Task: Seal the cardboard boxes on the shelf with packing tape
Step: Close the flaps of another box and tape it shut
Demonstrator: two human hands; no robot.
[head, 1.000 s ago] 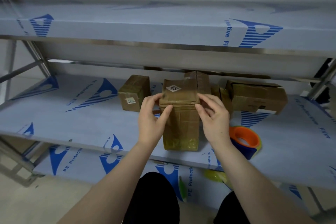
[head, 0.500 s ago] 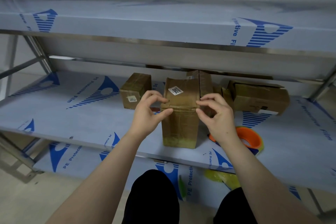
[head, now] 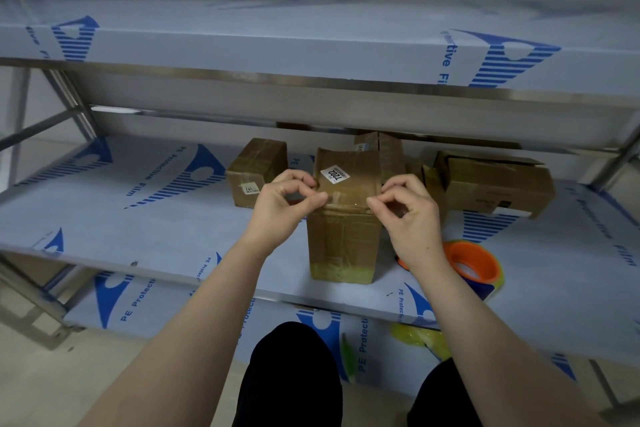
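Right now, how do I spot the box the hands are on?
Look at the middle shelf. Near its front edge stands a tall cardboard box, left hand and right hand pinching its top. Unlike the boxes behind, its white label reads 7202.

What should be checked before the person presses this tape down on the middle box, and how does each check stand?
1. The tape strip is stretched across the front top edge of the box: ok.
2. The left hand pinches its left end: ok.
3. The right hand pinches its right end: ok.
4. The box stands upright on the shelf: ok.
5. The strip sits centred over the flap seam: cannot tell.
6. The tape roll lies on the shelf beside the right wrist: ok.
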